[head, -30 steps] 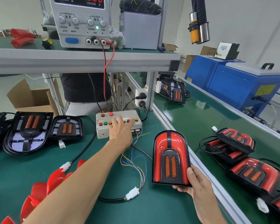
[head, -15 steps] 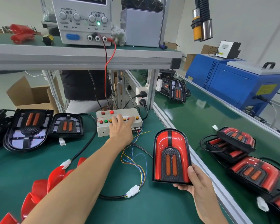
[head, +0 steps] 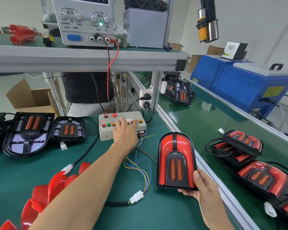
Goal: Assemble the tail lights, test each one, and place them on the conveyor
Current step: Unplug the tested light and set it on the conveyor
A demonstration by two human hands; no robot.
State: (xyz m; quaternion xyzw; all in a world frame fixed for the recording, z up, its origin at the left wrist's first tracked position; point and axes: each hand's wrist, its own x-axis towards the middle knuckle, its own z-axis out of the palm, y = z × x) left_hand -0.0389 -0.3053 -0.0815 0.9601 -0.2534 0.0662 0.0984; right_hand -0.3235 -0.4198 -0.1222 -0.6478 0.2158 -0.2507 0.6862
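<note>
Green matting covers the table beside the conveyor. Right hand pinches the tail light upright by its lower corner; left hand presses straight fingers on the test box. Rigid, light and glossy, it probably suits an edge hold. Its cable and back are hidden.
</note>
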